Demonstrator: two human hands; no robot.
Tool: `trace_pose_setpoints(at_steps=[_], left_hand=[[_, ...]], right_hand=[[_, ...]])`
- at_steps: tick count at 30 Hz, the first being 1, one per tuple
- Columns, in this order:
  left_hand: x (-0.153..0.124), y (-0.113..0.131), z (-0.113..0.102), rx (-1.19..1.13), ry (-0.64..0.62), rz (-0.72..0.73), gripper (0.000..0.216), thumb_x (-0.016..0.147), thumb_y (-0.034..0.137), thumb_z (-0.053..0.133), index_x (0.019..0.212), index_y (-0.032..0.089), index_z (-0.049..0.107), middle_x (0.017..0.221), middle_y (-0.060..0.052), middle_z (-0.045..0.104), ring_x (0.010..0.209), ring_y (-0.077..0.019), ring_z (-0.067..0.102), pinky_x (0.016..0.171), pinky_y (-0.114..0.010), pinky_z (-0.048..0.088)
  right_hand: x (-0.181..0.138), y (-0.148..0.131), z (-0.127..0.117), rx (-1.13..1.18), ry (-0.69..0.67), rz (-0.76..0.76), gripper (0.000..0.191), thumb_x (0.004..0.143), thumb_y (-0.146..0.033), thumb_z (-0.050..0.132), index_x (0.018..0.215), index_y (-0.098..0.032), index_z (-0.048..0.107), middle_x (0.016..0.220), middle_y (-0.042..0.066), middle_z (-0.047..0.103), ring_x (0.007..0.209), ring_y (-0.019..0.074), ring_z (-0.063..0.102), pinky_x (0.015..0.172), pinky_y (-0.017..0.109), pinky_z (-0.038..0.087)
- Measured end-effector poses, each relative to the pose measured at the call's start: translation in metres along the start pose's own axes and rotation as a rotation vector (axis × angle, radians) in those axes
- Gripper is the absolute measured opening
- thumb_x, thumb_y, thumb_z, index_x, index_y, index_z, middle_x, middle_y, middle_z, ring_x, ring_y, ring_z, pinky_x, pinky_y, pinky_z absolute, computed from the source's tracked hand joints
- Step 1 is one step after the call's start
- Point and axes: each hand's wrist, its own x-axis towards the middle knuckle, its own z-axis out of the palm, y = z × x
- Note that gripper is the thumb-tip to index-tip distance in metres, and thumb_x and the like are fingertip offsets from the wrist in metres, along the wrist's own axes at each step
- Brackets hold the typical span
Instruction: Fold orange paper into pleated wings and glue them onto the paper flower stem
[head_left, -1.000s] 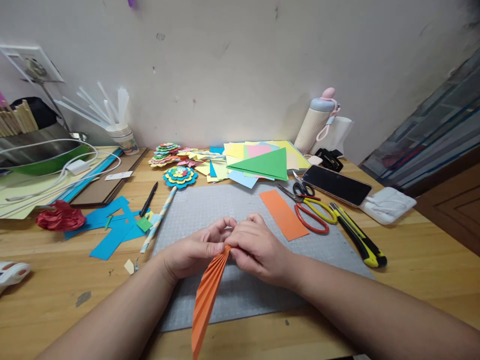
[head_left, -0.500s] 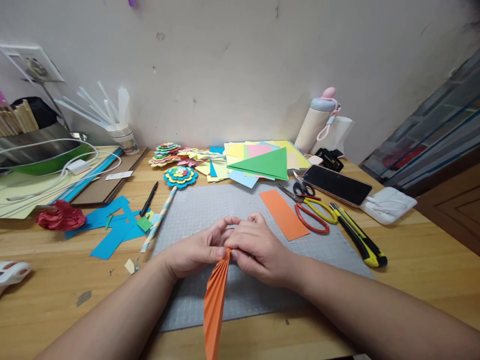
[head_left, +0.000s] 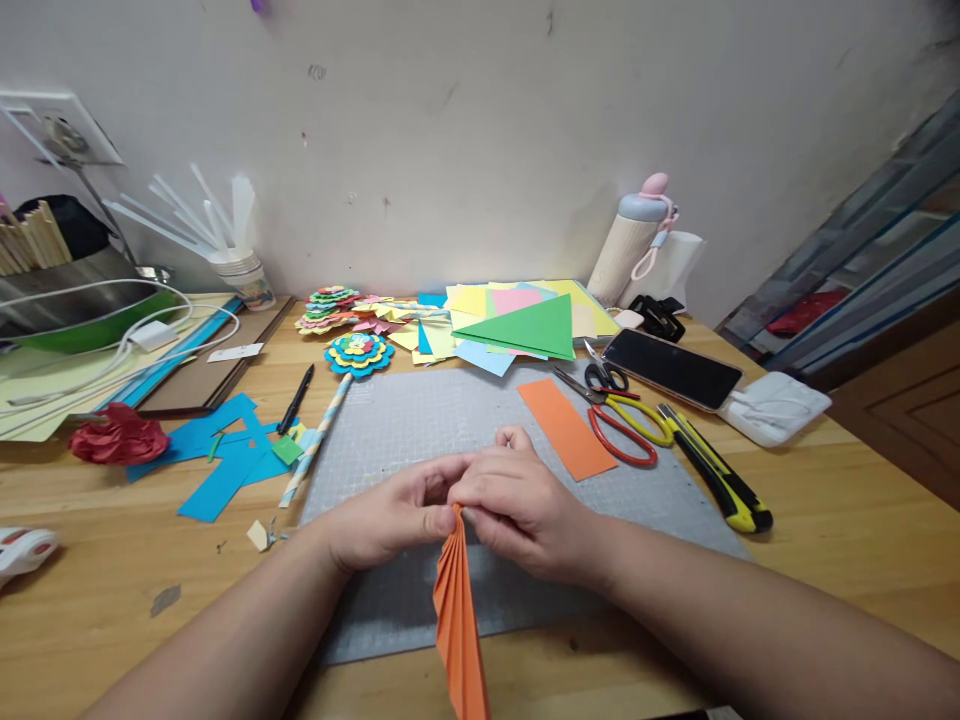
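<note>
Both my hands meet over the grey cutting mat [head_left: 420, 410] and pinch the top end of a pleated orange paper fan [head_left: 457, 620]. My left hand [head_left: 390, 515] grips it from the left, fingers closed. From the right, my right hand [head_left: 517, 505] is closed on the same end. The fan hangs down toward me, fanning out slightly below the pinch. A flat orange paper strip [head_left: 566, 428] lies on the mat just right of my hands.
Red-and-yellow scissors [head_left: 626, 425], a yellow utility knife [head_left: 716, 470], a phone [head_left: 671, 368] and a white charger [head_left: 776, 405] lie to the right. Coloured paper sheets [head_left: 525, 320], paper flowers [head_left: 360, 352] and a bottle [head_left: 630, 245] sit behind. Blue scraps [head_left: 225, 455], a pen [head_left: 295, 400] and a striped straw [head_left: 319, 438] are on the left.
The free lower end of the orange fan has swung from lower left to the right, now hanging nearly straight down. My hands kept their pinch at its top.
</note>
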Motion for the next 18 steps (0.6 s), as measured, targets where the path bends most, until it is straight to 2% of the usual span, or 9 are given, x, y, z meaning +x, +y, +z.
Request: trace_pose_setpoints(at_steps=[6, 10, 18], left_hand=[[-0.0015, -0.0002, 0.0026, 0.107, 0.026, 0.059, 0.055, 0.086, 0.044, 0.053, 0.136, 0.023, 0.044, 0.143, -0.01, 0.041, 0.132, -0.0269, 0.035, 0.109, -0.038, 0.027], [-0.0036, 0.0001, 0.0037, 0.269, 0.062, 0.091, 0.05, 0.09, 0.043, 0.047, 0.137, 0.027, 0.043, 0.142, -0.008, 0.043, 0.133, -0.0262, 0.034, 0.11, -0.04, 0.025], [-0.0037, -0.005, 0.0053, 0.505, 0.158, 0.1, 0.045, 0.094, 0.039, 0.037, 0.137, 0.025, 0.042, 0.14, -0.009, 0.046, 0.133, -0.0262, 0.033, 0.111, -0.044, 0.024]], right_hand=[[-0.0002, -0.0025, -0.0019, -0.024, 0.023, 0.025, 0.015, 0.089, -0.018, 0.042, 0.086, -0.019, 0.057, 0.08, 0.0, 0.066, 0.076, 0.0137, 0.055, 0.075, 0.036, 0.023], [-0.0007, -0.004, -0.003, -0.02, 0.032, 0.037, 0.014, 0.089, -0.017, 0.044, 0.088, -0.019, 0.057, 0.081, 0.0, 0.067, 0.077, 0.0135, 0.055, 0.074, 0.035, 0.023], [-0.0006, -0.0032, -0.0009, -0.007, 0.062, 0.107, 0.015, 0.089, -0.016, 0.044, 0.089, -0.018, 0.059, 0.082, 0.0, 0.066, 0.076, 0.0132, 0.056, 0.074, 0.034, 0.024]])
